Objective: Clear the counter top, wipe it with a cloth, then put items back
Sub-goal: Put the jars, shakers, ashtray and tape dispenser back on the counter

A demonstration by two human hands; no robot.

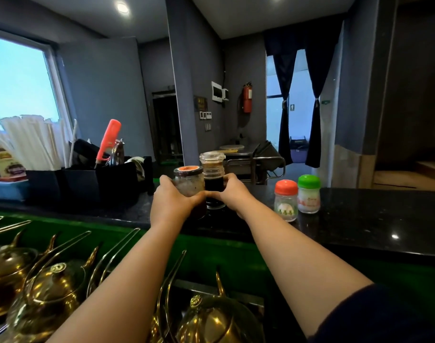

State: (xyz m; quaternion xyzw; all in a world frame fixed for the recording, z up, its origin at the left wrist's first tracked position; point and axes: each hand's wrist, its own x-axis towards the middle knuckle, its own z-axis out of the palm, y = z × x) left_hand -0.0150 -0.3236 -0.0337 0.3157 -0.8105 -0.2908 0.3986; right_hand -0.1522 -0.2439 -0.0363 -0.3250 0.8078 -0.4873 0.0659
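Now jars (199, 184) between curled fingers (165, 180).

Dim room, daylight came from the bright window (18, 82) far left, ceiling spotlight (122, 7) glared, small glints dotted the tabletop (360, 219), wide-angle edges bent, soft focus.

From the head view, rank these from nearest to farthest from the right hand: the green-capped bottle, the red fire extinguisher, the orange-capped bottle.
Measured from the right hand:
1. Orange-capped bottle, on the counter just to its right.
2. Green-capped bottle, next along to the right, slightly farther back.
3. Red fire extinguisher, on the far wall.
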